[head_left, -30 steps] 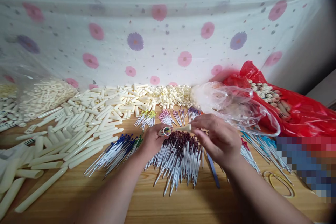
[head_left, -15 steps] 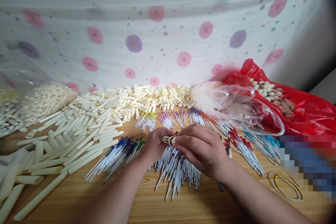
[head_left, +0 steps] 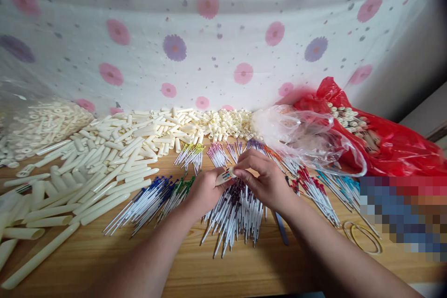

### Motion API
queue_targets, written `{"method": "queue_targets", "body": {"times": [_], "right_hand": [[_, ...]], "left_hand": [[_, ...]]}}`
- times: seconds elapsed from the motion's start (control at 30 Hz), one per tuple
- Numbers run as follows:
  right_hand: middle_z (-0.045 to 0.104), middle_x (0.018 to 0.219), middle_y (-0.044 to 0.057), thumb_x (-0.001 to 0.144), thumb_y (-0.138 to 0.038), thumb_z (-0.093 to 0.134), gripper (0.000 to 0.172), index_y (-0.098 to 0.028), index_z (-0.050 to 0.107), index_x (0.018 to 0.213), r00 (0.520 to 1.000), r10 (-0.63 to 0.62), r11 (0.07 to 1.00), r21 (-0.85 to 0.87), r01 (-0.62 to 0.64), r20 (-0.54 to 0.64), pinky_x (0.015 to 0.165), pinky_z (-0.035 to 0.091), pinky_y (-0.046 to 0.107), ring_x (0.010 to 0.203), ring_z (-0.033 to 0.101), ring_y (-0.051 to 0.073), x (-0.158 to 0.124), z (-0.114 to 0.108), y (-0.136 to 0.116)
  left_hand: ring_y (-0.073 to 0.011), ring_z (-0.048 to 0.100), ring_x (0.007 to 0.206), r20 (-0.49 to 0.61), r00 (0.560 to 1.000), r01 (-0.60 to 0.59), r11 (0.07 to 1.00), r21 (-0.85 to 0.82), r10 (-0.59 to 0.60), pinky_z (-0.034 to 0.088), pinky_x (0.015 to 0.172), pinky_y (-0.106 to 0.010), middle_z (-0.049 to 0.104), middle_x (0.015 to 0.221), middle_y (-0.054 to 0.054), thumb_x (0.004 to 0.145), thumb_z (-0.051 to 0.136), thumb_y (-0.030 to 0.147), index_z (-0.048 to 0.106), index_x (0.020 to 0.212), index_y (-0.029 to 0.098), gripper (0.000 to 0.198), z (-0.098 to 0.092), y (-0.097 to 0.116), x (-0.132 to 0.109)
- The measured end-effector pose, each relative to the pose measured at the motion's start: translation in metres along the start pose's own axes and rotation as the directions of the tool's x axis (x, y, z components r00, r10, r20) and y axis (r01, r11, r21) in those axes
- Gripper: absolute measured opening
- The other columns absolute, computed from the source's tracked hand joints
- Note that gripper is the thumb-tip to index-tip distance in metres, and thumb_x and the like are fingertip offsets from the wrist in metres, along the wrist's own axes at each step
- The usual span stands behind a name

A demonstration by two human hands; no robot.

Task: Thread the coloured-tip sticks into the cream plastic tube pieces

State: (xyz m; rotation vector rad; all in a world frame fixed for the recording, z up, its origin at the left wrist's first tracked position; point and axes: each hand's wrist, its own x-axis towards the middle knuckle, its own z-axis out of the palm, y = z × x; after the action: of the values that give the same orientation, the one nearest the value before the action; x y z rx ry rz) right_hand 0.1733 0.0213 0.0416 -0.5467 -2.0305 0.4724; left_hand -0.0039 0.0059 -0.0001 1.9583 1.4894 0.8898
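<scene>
A short cream slotted pen part [head_left: 224, 176] with small coloured pieces showing in its slots is held between the thumb and fingers of my left hand [head_left: 206, 188]. My right hand [head_left: 267, 179] has its thumb and index finger pinched at the part's right end; whether something small is also between those fingertips is hidden. Below both hands a dense fan of dark-tipped white pen refills [head_left: 233, 223] lies on the wooden table [head_left: 139, 265]. Blue-tipped refills [head_left: 139, 202] and green-tipped refills [head_left: 176, 198] lie left of it, red-tipped refills [head_left: 317, 193] to the right.
Cream pen barrels [head_left: 101, 191] are heaped at the left. Short slotted pieces [head_left: 230, 123] are piled at the back, beside a clear plastic bag [head_left: 296, 135]. A red bag [head_left: 401, 149] holds assembled-looking parts. Yellow and white rubber bands [head_left: 363, 237] lie at the right.
The pen part has turned so its slots with coloured pieces show more. My right fingers have opened into a looser pinch at its end. The view has shifted slightly.
</scene>
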Motion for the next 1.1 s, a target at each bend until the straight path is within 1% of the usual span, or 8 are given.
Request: {"method": "queue_targets", "body": {"times": [0.13,0.3,0.6,0.67,0.73,0.8,0.87,1.1], "right_hand": [[0.055,0.073,0.001,0.082,-0.024,0.06,0.012,-0.018,0.056,0.072,0.983,0.183,0.952,0.254,-0.169,-0.032,0.064,0.043,0.027,0.068,0.053,0.012,-0.001,0.007,0.01],[0.056,0.08,0.0,0.078,-0.029,0.063,0.015,-0.021,0.059,0.088,0.873,0.488,0.647,0.662,-0.377,0.021,0.066,0.044,0.027,0.071,0.054,0.012,-0.007,0.021,0.014],[0.052,0.066,-0.006,0.06,-0.013,0.067,0.028,-0.02,0.05,0.081,0.776,0.616,0.375,0.815,-0.442,0.137,0.056,0.039,0.021,0.059,0.049,0.008,-0.001,0.04,0.003],[0.051,0.068,-0.006,0.062,-0.014,0.066,0.028,-0.021,0.048,0.083,0.789,0.603,0.435,0.781,-0.449,0.118,0.057,0.04,0.021,0.06,0.05,0.009,-0.003,0.04,0.005],[0.052,0.075,-0.003,0.067,-0.018,0.065,0.03,-0.022,0.05,0.093,0.837,0.544,0.612,0.655,-0.444,0.059,0.06,0.043,0.023,0.064,0.051,0.01,-0.006,0.037,0.008],[0.056,0.088,0.001,0.073,-0.023,0.064,0.04,-0.023,0.051,0.111,0.915,0.403,0.836,0.413,-0.361,-0.017,0.069,0.047,0.029,0.074,0.054,0.013,-0.008,0.03,0.011],[0.056,0.103,0.006,0.078,-0.027,0.061,0.045,-0.024,0.049,0.122,0.973,0.223,0.961,0.182,-0.209,-0.059,0.08,0.048,0.035,0.085,0.055,0.016,-0.009,0.022,0.012],[0.059,0.113,0.011,0.085,-0.026,0.053,0.032,-0.021,0.057,0.116,0.996,0.048,0.998,0.046,-0.044,-0.078,0.092,0.045,0.04,0.108,0.054,0.02,-0.004,0.021,0.012]], "left_hand": [[-0.0167,0.056,0.068,0.061,0.996,0.071,0.986,-0.152,-0.062,0.039,0.064,-0.026,0.064,0.073,-0.002,0.081,0.055,0.044,0.063,0.088,0.014,0.032,0.006,0.007,0.001],[-0.0209,0.059,0.086,0.132,0.991,0.077,0.904,-0.421,-0.022,0.042,0.079,-0.03,0.067,0.091,-0.006,0.08,0.057,0.044,0.062,0.1,0.013,0.037,0.01,0.015,0.0],[-0.0182,0.055,0.077,0.118,0.989,0.133,0.871,-0.473,-0.087,0.041,0.072,-0.029,0.063,0.079,-0.004,0.076,0.062,0.043,0.061,0.084,0.012,0.032,0.014,0.017,-0.001],[-0.0142,0.051,0.067,0.122,0.988,0.143,0.855,-0.499,-0.094,0.039,0.065,-0.025,0.059,0.071,-0.001,0.073,0.065,0.043,0.06,0.079,0.013,0.032,0.015,0.017,-0.001],[-0.009,0.042,0.054,0.142,0.984,0.172,0.811,-0.559,-0.111,0.034,0.053,-0.022,0.05,0.057,0.004,0.072,0.066,0.047,0.055,0.07,0.014,0.035,0.016,0.017,-0.002],[-0.0055,0.03,0.044,0.181,0.974,0.219,0.751,-0.623,-0.133,0.024,0.044,-0.02,0.037,0.048,0.008,0.07,0.065,0.053,0.046,0.062,0.016,0.042,0.016,0.017,-0.003],[-0.0041,0.024,0.041,0.223,0.962,0.268,0.69,-0.673,-0.157,0.018,0.041,-0.02,0.031,0.045,0.009,0.067,0.066,0.057,0.04,0.059,0.017,0.048,0.016,0.017,-0.004],[-0.0033,0.022,0.038,0.287,0.944,0.326,0.615,-0.718,-0.165,0.017,0.039,-0.019,0.03,0.041,0.011,0.063,0.069,0.059,0.04,0.062,0.018,0.05,0.013,0.012,-0.006]]}}
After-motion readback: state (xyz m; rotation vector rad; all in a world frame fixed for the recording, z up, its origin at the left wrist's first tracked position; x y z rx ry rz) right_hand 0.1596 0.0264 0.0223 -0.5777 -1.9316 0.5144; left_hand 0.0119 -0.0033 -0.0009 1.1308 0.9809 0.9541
